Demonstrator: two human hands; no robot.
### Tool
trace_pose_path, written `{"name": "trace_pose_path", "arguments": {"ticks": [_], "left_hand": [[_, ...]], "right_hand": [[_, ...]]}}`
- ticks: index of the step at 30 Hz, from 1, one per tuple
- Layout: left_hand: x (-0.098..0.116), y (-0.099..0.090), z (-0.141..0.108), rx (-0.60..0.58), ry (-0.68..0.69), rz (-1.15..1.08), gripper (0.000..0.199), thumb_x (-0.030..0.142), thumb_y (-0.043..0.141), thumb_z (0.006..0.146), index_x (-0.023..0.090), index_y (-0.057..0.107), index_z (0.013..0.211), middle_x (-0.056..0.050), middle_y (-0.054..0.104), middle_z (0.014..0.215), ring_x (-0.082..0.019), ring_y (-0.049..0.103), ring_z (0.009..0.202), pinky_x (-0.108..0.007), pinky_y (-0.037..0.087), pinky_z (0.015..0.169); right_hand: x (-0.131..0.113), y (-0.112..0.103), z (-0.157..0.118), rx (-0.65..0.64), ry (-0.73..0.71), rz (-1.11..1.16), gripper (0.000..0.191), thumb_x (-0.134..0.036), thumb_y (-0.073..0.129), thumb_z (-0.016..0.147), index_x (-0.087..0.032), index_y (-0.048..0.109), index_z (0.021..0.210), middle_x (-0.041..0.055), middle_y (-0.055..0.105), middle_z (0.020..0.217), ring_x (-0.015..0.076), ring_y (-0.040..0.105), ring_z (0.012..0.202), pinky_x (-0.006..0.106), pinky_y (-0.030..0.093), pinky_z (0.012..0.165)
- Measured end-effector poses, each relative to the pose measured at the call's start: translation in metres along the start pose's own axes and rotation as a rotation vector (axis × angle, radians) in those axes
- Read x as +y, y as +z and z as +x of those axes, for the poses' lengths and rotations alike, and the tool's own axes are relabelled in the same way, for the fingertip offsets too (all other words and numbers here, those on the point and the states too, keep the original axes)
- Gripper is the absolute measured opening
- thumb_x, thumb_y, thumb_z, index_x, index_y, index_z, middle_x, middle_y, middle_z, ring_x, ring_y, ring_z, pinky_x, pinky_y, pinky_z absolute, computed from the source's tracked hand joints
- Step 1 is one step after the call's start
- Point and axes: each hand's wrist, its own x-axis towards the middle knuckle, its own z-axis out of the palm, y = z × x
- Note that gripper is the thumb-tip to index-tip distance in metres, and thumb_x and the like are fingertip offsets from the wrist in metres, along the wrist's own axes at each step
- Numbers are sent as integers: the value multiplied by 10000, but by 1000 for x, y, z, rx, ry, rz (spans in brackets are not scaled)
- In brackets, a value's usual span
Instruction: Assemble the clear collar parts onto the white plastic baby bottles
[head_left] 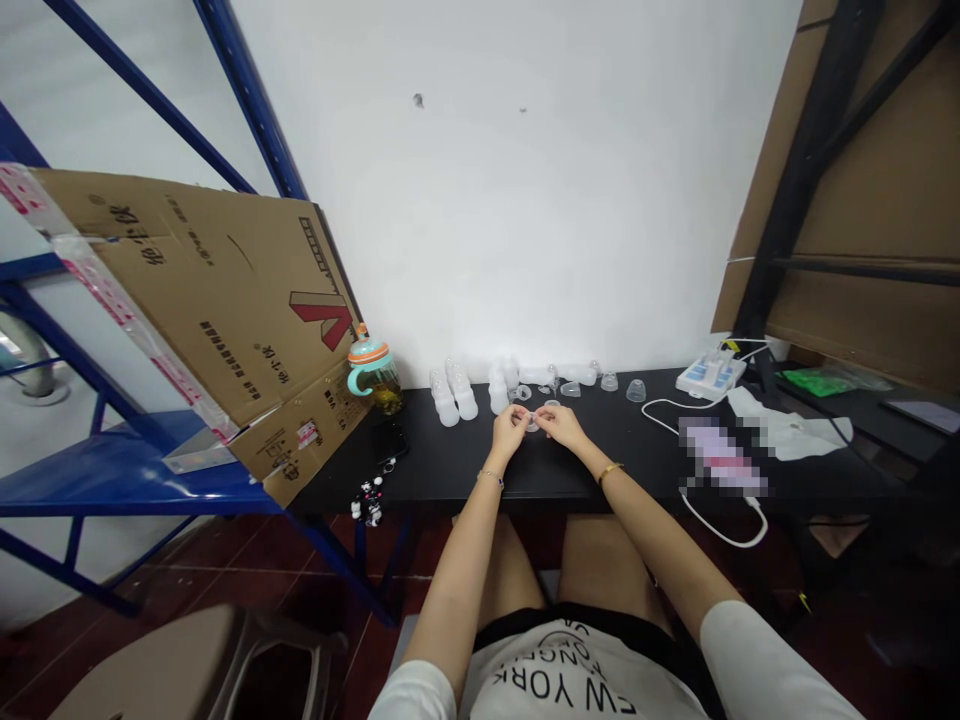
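My left hand and my right hand meet over the front middle of the black table. Between their pinched fingertips is a small clear plastic ring-like piece, partly covered by the fingers. Just beyond the hands lie several clear plastic domed caps and a clear ring. A white bottle with a translucent top is close behind my left hand. Further left are two more white bottles side by side, also with clear tops.
A teapot-like jug with dark liquid stands at the left by a large cardboard box. A phone with a charm lies near it. To the right are a power strip, a white cable, a blurred-out lilac object and a white bag.
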Motion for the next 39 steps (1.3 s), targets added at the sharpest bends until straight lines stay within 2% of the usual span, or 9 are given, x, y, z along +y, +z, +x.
{"name": "trace_pose_path", "arguments": {"ticks": [17,39], "left_hand": [[-1,-1,1,6,6,41,223,382,682,824,167,681,885,-19,664,798,-95,579,560,-217,486,559],[-6,0,3,5,18,55,200,364,685,818,174,691,880,-19,668,810,-101,584,603,-215,493,592]], "right_hand": [[-7,-1,-2,-6,-4,-20,310,-491,626,843,-193,712,834,31,722,695,144,611,471,237,478,472],[-5,-1,-2,1,-17,-37,277,-450,616,849,-191,711,826,31,721,693,146,621,478,242,496,486]]}}
